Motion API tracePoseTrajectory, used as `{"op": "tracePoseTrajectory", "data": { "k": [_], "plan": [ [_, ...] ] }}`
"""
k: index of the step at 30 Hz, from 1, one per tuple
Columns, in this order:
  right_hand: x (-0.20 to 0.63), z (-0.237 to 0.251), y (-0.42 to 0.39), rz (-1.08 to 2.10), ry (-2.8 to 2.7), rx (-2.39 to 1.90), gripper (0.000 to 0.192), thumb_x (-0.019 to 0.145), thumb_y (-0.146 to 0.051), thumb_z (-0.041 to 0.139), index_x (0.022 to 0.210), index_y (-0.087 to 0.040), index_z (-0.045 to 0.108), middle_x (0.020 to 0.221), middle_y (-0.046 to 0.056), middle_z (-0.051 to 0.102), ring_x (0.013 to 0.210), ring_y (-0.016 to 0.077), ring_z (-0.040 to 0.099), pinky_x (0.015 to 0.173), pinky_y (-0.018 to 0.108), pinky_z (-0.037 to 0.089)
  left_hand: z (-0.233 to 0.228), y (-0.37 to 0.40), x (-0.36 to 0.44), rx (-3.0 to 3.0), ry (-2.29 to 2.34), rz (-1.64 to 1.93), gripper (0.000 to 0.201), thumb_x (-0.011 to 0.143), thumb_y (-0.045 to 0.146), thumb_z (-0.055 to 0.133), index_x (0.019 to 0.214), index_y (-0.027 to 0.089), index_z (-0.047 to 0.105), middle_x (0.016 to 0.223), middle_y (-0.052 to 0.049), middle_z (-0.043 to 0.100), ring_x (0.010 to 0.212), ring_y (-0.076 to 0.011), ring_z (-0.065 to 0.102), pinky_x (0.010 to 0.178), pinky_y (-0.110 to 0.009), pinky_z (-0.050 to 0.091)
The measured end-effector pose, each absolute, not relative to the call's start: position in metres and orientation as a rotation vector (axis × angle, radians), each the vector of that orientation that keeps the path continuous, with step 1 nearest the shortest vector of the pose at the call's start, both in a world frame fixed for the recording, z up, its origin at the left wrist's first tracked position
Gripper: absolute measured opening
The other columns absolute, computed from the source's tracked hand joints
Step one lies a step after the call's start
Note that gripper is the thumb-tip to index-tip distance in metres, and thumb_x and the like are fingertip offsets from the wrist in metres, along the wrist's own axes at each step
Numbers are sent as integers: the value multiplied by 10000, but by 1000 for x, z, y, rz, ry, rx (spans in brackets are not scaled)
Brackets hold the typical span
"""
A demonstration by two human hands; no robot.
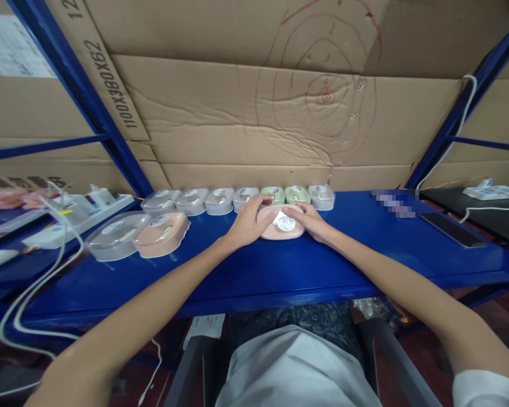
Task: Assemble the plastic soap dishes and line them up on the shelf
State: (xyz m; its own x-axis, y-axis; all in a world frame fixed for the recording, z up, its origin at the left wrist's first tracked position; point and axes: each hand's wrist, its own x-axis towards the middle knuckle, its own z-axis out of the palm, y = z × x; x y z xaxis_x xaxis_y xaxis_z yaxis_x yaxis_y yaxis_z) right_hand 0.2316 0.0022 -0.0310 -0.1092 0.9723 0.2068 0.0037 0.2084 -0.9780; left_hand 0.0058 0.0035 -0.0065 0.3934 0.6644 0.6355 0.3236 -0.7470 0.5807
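Note:
A pink lunch box (280, 232) with a round white sticker on its lid is between my two hands over the blue table. My left hand (251, 219) grips its left side, thumb on the lid. From the right, my right hand (313, 221) closes on the other end, its thumb also on top. Just behind stand green lunch boxes (297, 194) and grey lunch boxes (219, 201) in a row along the cardboard. Off to the left, another pink lunch box (162, 234) rests beside a larger grey one (115, 236).
Power strips (74, 223) and white cables (46, 288) lie at the left. A phone (453, 229) and another power strip (490, 193) are at the right. Cardboard (220, 113) with red rings drawn on it closes off the back of the blue table (356, 254).

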Motion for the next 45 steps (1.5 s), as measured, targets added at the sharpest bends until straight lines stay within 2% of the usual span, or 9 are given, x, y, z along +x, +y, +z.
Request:
{"op": "tracePoseTrajectory", "data": {
  "k": [3,7,10,13,21,28,33,40,45],
  "plan": [
    [233,-33,4,1120,-1391,-1024,519,721,-665,913,900,-234,685,884,29,722,861,224,675,808,373,537,8,-7,1,2669,787,1017,598,945,540,736,1424,214,590,1457,-155,638,1394,-361,583,1223,-543,423],
    [234,-35,7,1124,-1373,-1065,523,739,-676,899,911,-224,701,888,39,735,868,232,684,799,374,541,16,-14,-2,2889,720,736,846,853,489,850,1556,238,450,1585,-165,529,1514,-369,478,1263,-540,406],
    [235,-37,9,1136,-1349,-1078,511,743,-661,905,931,-223,720,927,44,761,890,233,701,823,375,548,15,-12,-4,2919,724,681,830,879,397,815,1586,241,408,1591,-160,521,1514,-355,479,1262,-534,406],
    [236,-39,11,1167,-1336,-1028,471,776,-646,884,934,-228,734,972,45,781,940,235,717,888,380,553,14,-8,-4,2917,730,656,835,880,402,803,1597,248,405,1588,-155,537,1506,-364,488,1252,-549,408],
    [238,-41,16,1031,-1456,-942,397,887,-642,772,933,-248,760,1009,30,770,1036,235,695,1014,391,515,21,-9,-3,2913,984,542,753,735,397,876,1409,215,596,1407,-138,676,1312,-404,648,1121,-524,514],
    [239,-41,18,957,-1499,-987,432,868,-675,768,900,-245,734,996,41,758,1035,243,681,1001,417,531,28,-17,-1,2966,1126,407,645,808,401,805,1385,187,611,1361,-152,691,1256,-393,680,1059,-468,543],
    [238,-42,19,1020,-1473,-945,449,824,-674,814,895,-239,734,977,44,759,997,233,702,972,418,569,32,-19,-4,2959,1156,328,484,927,487,658,1297,175,648,1345,-170,697,1222,-387,704,1056,-457,529],
    [240,-44,22,1012,-1483,-986,425,860,-638,803,916,-222,738,964,59,761,940,208,705,943,395,586,40,-13,-21,2725,1498,66,776,843,678,653,1433,188,532,1249,-197,749,1189,-419,723,929,-452,564],
    [239,-44,21,1010,-1489,-982,449,858,-657,794,925,-217,742,976,66,760,953,208,706,945,390,586,53,-10,-36,2597,1843,-164,950,788,782,667,1498,169,513,1367,-246,720,1262,-470,691,996,-498,546]
  ]
}}
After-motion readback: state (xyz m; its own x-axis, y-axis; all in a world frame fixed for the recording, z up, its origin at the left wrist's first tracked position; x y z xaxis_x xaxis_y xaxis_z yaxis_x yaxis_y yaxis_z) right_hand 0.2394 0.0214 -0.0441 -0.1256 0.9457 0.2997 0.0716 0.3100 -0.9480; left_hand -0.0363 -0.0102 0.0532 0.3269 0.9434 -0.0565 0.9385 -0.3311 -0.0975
